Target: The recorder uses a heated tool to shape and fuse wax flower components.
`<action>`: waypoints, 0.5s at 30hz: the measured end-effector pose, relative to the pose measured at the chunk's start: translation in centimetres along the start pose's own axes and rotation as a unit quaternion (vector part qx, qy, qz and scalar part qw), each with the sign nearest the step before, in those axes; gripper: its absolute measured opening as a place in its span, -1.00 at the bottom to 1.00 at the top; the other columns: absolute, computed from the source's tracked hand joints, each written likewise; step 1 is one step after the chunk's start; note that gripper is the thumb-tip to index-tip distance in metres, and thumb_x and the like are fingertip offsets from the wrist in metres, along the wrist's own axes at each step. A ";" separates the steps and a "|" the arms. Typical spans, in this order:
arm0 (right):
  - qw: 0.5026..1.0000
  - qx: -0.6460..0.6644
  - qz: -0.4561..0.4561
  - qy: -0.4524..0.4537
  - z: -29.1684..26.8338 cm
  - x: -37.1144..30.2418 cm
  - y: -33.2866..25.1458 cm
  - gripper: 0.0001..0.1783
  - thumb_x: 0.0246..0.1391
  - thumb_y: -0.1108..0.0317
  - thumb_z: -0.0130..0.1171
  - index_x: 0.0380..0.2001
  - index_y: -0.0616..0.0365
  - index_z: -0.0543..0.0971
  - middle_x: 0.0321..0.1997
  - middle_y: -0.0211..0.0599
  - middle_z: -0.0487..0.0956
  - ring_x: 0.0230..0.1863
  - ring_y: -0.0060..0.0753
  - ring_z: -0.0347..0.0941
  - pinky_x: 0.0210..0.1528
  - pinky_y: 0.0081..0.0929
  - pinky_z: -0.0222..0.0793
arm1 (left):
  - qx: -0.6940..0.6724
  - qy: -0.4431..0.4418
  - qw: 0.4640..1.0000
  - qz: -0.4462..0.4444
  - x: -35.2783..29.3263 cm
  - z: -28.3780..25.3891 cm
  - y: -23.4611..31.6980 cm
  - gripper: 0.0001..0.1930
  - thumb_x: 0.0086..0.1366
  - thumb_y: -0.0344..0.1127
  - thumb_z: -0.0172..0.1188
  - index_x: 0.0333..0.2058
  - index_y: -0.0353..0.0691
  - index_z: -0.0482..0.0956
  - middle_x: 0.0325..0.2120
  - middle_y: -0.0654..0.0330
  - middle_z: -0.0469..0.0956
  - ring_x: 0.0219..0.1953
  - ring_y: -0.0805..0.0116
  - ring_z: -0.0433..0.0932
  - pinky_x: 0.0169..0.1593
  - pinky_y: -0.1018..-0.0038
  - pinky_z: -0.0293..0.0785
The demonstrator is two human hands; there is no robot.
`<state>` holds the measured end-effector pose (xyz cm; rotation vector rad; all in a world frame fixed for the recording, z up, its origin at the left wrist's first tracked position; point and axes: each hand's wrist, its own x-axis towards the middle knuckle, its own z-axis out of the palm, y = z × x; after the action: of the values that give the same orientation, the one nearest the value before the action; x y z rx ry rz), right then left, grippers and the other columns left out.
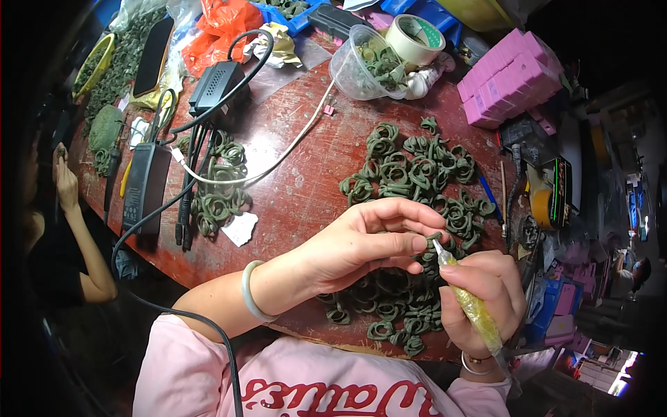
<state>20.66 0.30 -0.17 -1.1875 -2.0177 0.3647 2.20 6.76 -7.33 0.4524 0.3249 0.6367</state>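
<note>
Pinched between the thumb and fingers of my left hand (379,243) is a small dark green ring (433,240), mostly hidden by the fingertips. My right hand (495,295) grips a pen-like tool (472,306) with a yellow wrapped handle. Its pale pointed tip meets the ring or comes very close to it; I cannot tell which. Under and around both hands spreads a pile of similar dark green rings (417,167) on the worn red table (299,187).
Left of centre, another heap of green rings (219,201) lies beside black power adapters (148,182) and cables. At the back stand a clear tub (368,62), a tape roll (415,38) and pink blocks (511,80). A co-worker's arm (87,243) shows at far left.
</note>
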 end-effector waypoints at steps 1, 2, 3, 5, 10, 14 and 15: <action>1.000 -0.001 0.000 0.000 0.0 0.0 0.0 -0.66 -0.19 0.59 0.31 -0.24 0.16 0.61 -0.35 -0.26 0.49 -0.42 -0.35 0.47 -0.41 -0.48 0.42 | 0.000 -0.001 1.000 0.000 0.0 0.0 0.0 -0.67 0.31 -0.49 0.12 0.05 -0.26 0.45 -0.04 0.11 0.54 -0.07 0.47 0.53 -0.09 0.52 0.55; 1.000 -0.006 -0.002 0.003 0.1 0.0 0.1 -0.66 -0.19 0.60 0.32 -0.24 0.16 0.60 -0.35 -0.26 0.49 -0.43 -0.35 0.47 -0.42 -0.48 0.42 | 0.006 0.004 1.000 -0.002 0.0 0.0 0.0 -0.67 0.30 -0.49 0.12 0.05 -0.26 0.45 -0.05 0.11 0.54 -0.07 0.47 0.53 -0.09 0.52 0.55; 1.000 -0.011 -0.005 0.006 0.1 -0.1 0.1 -0.67 -0.18 0.60 0.32 -0.24 0.17 0.60 -0.36 -0.27 0.49 -0.43 -0.36 0.48 -0.43 -0.48 0.41 | 0.012 0.008 1.000 -0.003 0.0 0.0 0.0 -0.67 0.30 -0.49 0.13 0.05 -0.27 0.45 -0.05 0.12 0.54 -0.07 0.47 0.53 -0.09 0.52 0.55; 1.000 -0.013 -0.005 0.009 0.1 -0.1 0.2 -0.68 -0.17 0.59 0.32 -0.24 0.18 0.60 -0.36 -0.27 0.49 -0.44 -0.36 0.48 -0.43 -0.48 0.41 | 0.011 0.009 1.000 -0.005 0.0 0.0 -0.1 -0.67 0.30 -0.49 0.13 0.05 -0.28 0.45 -0.05 0.12 0.54 -0.07 0.47 0.53 -0.09 0.52 0.55; 0.999 -0.029 0.019 0.012 -0.2 -0.2 0.2 -0.72 -0.12 0.55 0.32 -0.25 0.20 0.60 -0.37 -0.24 0.51 -0.45 -0.36 0.48 -0.44 -0.50 0.41 | -0.006 0.019 1.000 -0.013 0.0 0.1 0.1 -0.67 0.30 -0.48 0.13 0.05 -0.29 0.44 -0.05 0.12 0.54 -0.07 0.46 0.54 -0.08 0.51 0.56; 0.999 -0.018 0.033 0.015 -0.4 -0.2 0.3 -0.75 -0.06 0.49 0.30 -0.23 0.19 0.60 -0.39 -0.22 0.54 -0.45 -0.35 0.48 -0.42 -0.50 0.42 | -0.020 0.015 0.999 -0.023 -0.1 0.1 0.2 -0.66 0.30 -0.48 0.12 0.06 -0.29 0.44 -0.04 0.11 0.54 -0.07 0.45 0.55 -0.08 0.51 0.56; 0.999 -0.016 0.035 0.022 -0.4 -0.3 0.4 -0.77 -0.03 0.48 0.29 -0.23 0.20 0.59 -0.40 -0.22 0.55 -0.45 -0.35 0.48 -0.41 -0.50 0.41 | -0.028 0.012 0.999 -0.029 -0.1 0.1 0.3 -0.65 0.30 -0.48 0.12 0.07 -0.29 0.43 -0.03 0.10 0.54 -0.07 0.44 0.55 -0.08 0.51 0.56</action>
<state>21.27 0.23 -0.23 -1.2773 -1.9547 0.3383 2.00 6.86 -7.12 0.3806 0.3405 0.5929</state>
